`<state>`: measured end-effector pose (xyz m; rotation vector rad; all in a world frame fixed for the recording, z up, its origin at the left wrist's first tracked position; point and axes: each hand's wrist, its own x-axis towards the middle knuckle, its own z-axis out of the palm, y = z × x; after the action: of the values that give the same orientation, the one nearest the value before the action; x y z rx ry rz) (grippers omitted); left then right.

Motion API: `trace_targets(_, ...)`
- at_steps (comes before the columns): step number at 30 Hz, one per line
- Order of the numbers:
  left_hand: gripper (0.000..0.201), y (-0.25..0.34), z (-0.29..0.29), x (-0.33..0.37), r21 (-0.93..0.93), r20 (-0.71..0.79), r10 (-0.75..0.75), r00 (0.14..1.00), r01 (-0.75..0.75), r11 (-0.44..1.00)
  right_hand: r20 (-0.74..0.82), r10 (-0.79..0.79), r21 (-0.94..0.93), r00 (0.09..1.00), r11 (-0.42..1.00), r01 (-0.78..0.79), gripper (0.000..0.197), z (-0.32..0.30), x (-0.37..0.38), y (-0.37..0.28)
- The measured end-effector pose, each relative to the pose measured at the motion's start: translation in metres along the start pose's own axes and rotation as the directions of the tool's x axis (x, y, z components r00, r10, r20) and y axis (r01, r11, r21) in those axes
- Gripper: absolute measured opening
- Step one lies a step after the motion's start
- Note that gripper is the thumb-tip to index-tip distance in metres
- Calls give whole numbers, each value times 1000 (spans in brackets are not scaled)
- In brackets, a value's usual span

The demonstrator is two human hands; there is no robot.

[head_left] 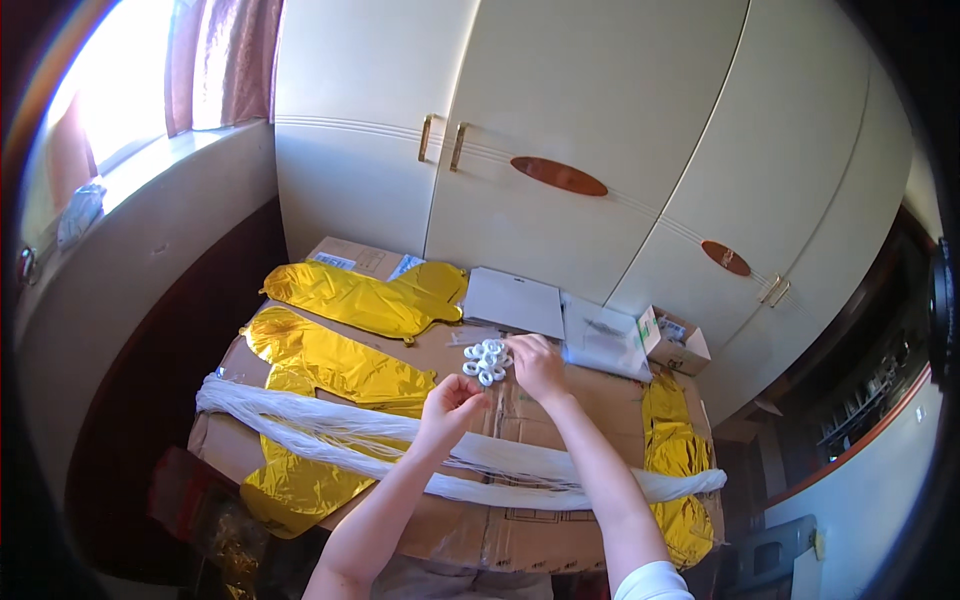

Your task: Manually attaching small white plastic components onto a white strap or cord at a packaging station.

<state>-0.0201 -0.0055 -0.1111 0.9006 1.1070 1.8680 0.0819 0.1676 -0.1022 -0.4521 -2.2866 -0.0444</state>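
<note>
At left, a skein of white strands [250, 402] begins its left-to-right run over gold foil pieces [350, 375], passing beneath both forearms. The left hand [448, 408] has thumb and forefinger drawn together; whether they pinch anything cannot be told. A compact cluster of white rings [487, 362], without evident long axis, lies beyond and right of these fingertips. The right hand [540, 368], nearer, bends its fingers at the cluster's right edge, their grip unclear.

looks like a room in a home. tall cream cupboard doors [590, 90] fill the upper centre, with gold-coloured handles [458, 147] and brown oval inlays [559, 176]. upper left: bright window [125, 80], pale sill [195, 146], shiny pinkish curtain [240, 60]. lower centre: brown cardboard [590, 425] as work surface, makeshift, household-like.
</note>
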Motion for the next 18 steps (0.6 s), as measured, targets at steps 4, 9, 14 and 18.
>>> trace_targets(4, 7, -6, -2, -1, 188, -2, 21, 1000, -20, 982, 193, 137, 120, 972, 979, -162, 14, -39, -27, -32)
trace_targets(9, 9, 7, 8, -6, 579, 110, 84, 990, -132, 805, 343, 56, 225, 938, 964, -140, 12, -62, -79, -56)
trace_targets(14, 13, -1, 4, -12, 854, 355, 135, 925, -380, 355, 282, 84, 285, 956, 944, -167, 11, -50, -99, -56)
trace_targets(18, 15, -3, 5, -15, 879, 421, 16, 907, -412, 239, 253, 95, 271, 963, 948, -164, 9, -50, -104, -56)
